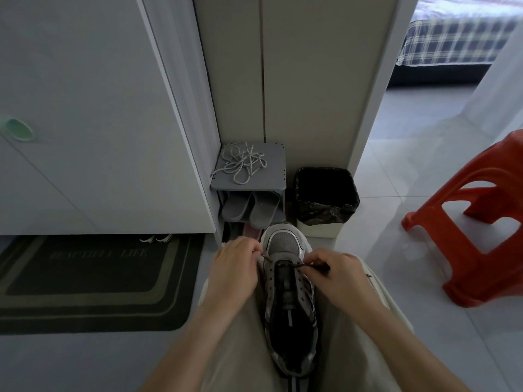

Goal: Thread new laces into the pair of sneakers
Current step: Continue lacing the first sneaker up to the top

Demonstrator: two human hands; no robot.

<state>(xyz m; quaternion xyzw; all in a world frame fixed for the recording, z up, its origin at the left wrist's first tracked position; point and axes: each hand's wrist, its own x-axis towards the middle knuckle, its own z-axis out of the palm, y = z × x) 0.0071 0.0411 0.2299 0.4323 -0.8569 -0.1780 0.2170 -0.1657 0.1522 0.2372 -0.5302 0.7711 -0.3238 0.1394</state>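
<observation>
A grey and white sneaker (285,281) lies on my lap between my knees, toe pointing away. A dark lace (317,267) runs across its lowest eyelets near the toe. My left hand (235,267) pinches the lace's left end beside the toe. My right hand (336,275) pinches the right end, whose dark tip sticks out to the right. A tangle of pale grey-white laces (243,162) lies on top of a small grey shoe rack (277,176) ahead. The second sneaker is hidden from me.
Grey slippers (250,212) sit in the rack. A bin with a black bag (325,199) stands to its right. An orange plastic stool (475,230) is at the right. A dark doormat (96,281) lies at the left, under a white cabinet (85,108).
</observation>
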